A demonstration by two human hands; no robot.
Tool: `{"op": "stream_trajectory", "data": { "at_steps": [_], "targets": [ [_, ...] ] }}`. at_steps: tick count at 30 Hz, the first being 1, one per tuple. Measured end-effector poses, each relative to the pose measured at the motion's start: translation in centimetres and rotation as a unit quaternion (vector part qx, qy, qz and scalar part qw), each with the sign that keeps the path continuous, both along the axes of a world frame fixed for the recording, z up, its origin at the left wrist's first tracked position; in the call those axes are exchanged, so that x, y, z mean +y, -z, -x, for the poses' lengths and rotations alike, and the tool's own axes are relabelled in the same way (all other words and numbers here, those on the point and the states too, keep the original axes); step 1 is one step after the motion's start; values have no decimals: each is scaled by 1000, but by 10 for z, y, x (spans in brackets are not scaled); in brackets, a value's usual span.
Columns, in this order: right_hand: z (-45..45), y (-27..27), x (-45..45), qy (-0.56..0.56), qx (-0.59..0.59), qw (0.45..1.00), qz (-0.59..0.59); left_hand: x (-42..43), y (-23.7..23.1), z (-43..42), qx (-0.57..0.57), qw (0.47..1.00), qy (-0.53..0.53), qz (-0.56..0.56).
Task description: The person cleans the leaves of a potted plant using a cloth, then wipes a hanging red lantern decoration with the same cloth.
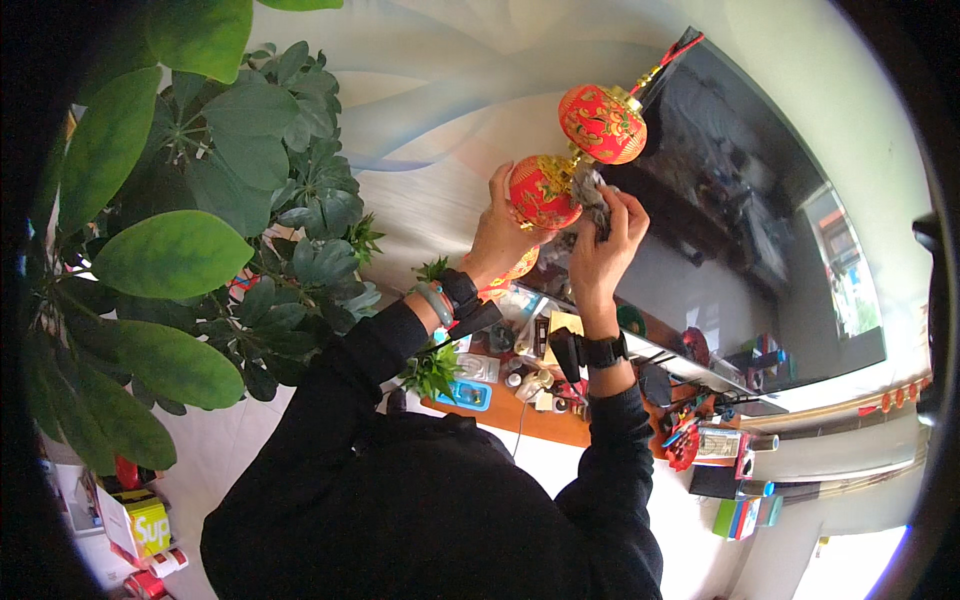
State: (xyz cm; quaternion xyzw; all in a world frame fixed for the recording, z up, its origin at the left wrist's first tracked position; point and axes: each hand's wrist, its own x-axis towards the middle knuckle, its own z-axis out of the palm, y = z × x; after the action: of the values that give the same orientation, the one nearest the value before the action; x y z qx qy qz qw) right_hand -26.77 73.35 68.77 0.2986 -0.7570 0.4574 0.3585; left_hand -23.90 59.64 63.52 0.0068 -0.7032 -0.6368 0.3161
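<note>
A string of red and gold ornamental lanterns hangs from a red cord at the upper corner of a television. My left hand (499,232) grips the middle lantern (544,193) from its left side. Pinched in my right hand (611,240) is a crumpled grey cloth (591,196), held against that lantern's right side. Above both hands is the upper lantern (602,124), by the edge of the television (720,210). Another red lantern (517,271) shows partly below my left hand, its rest hidden by the hand and wrist.
Large-leaved green plants (247,142) fill the left side. Below the television, a wooden cabinet (540,426) bears a blue tray (465,395), small bottles and a cable. Boxes (739,519) stand at the lower right. A yellow box (146,525) is at the lower left.
</note>
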Motion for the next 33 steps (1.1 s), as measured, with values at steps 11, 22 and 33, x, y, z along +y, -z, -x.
{"op": "stream_trajectory", "data": {
  "at_steps": [11, 22, 33],
  "targets": [
    [-1, -8, -20, 16, -6, 995, -95, 2, 8, 4, 39, 999, -20, 22],
    [0, -15, -14, 18, 29, 996, -81, 0, 13, 11, 54, 997, -33, 41],
    [-2, -1, 4, -84, -28, 996, -12, -8, 25, 16, 30, 998, 52, -32]
  ]
}}
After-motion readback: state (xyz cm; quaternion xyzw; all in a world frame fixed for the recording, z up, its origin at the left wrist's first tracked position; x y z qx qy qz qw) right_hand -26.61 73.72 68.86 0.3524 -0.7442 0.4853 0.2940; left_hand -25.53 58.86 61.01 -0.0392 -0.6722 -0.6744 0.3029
